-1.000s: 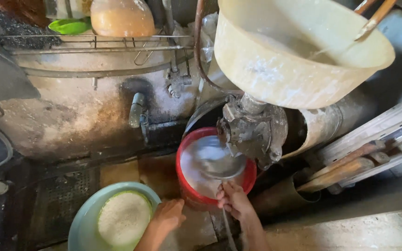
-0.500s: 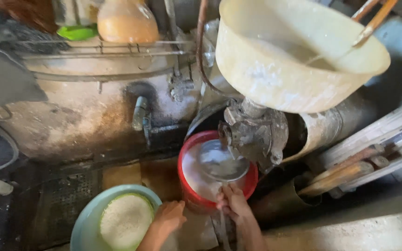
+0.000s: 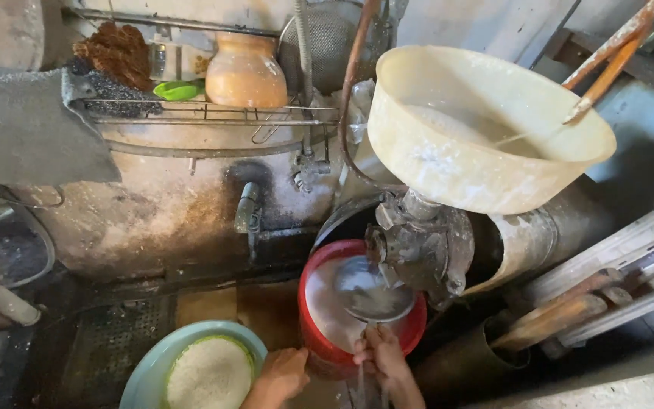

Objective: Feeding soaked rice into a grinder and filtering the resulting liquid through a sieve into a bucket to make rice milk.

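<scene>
low in the middle of the frame the right hand (image 3: 384,354) is clenched on the thin handle of a metal ladle (image 3: 372,291) over the red bucket (image 3: 319,341), likely slippery and wet, while the left hand (image 3: 284,373) rests loosely against the bucket's rim, grasping nothing

Two bare forearms at bottom edge, no sleeves visible. Left hand (image 3: 283,373) bare, no glove. Right hand (image 3: 381,354) bare; no rings or watch seen.
</scene>
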